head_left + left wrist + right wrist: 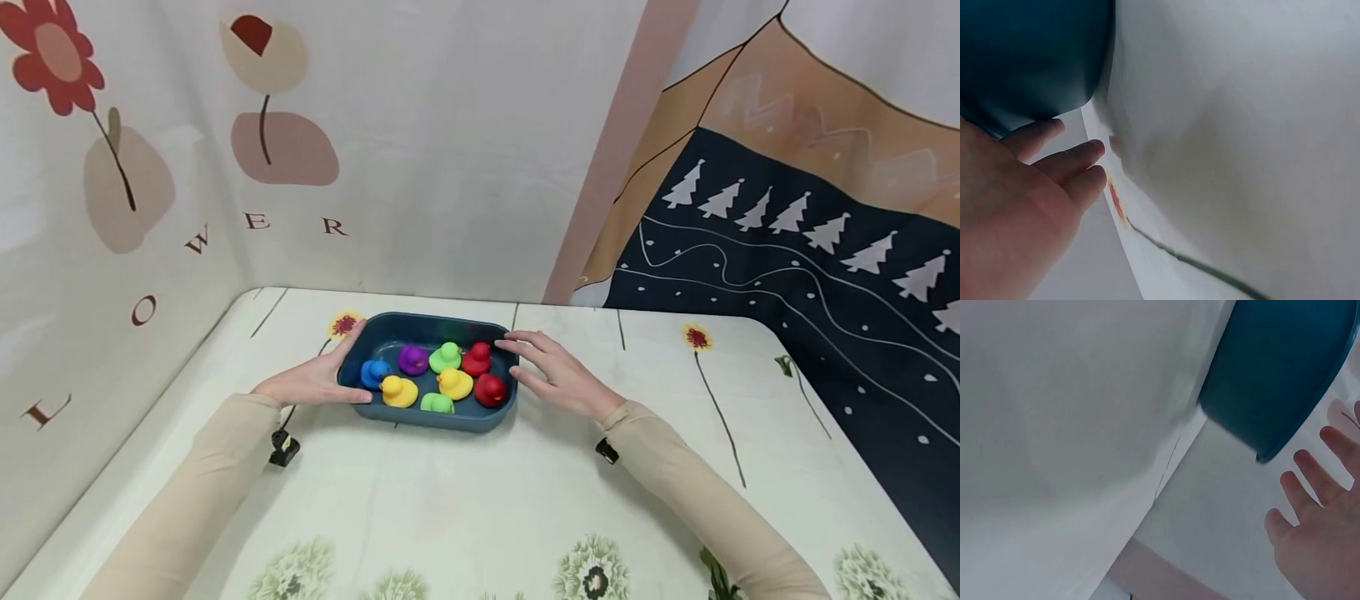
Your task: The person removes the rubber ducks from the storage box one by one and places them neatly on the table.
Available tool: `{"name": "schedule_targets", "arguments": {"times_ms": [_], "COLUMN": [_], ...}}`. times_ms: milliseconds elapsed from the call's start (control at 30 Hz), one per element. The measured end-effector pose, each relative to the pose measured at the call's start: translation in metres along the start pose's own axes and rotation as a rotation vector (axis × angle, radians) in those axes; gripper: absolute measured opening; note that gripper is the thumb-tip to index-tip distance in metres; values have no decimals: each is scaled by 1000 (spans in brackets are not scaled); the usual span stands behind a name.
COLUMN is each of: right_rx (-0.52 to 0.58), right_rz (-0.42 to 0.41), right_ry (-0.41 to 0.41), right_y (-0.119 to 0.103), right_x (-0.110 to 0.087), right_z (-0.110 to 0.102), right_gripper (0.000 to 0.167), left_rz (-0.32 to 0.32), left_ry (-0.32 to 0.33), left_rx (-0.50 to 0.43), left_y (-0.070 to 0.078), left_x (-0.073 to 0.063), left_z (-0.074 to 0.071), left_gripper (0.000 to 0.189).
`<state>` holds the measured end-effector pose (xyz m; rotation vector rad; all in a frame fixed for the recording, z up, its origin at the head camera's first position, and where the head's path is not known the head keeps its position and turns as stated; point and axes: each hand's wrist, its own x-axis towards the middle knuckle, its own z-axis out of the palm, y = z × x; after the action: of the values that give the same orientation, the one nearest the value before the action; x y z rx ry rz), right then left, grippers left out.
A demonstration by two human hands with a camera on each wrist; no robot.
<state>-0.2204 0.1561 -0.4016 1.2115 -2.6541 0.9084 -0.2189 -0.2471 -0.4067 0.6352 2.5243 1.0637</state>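
Note:
A dark blue rectangular tub stands near the table's far edge. Small rubber ducks lie in it: a blue duck, a purple duck, two yellow, two green and two red ones. At the tub's left end is my left hand, thumb by the front corner and fingers extended along the end wall. In the left wrist view those fingers look fairly straight beside the tub. My right hand hovers by the right end, fingers spread; the right wrist view shows its fingertips apart from the tub wall.
The tub stands on a white flower-printed table cover. Behind it hangs a pale printed curtain, with a dark tree-patterned cloth at the right. Black wrist devices show under both forearms.

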Motion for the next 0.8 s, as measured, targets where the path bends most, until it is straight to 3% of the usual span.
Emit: {"name": "schedule_targets", "arguments": {"times_ms": [300, 800], "right_rx": [92, 191], "right_rz": [-39, -182], "right_ry": [-40, -136], "right_y": [-9, -17], "right_x": [13, 40], "right_z": [7, 20], "right_gripper": [42, 33], "left_rz": [11, -42], "left_ry": [11, 10], "left_rx": [31, 17], "left_y": [6, 10], "left_x": [10, 9], "left_z": [6, 7], "left_gripper": [117, 118]}}
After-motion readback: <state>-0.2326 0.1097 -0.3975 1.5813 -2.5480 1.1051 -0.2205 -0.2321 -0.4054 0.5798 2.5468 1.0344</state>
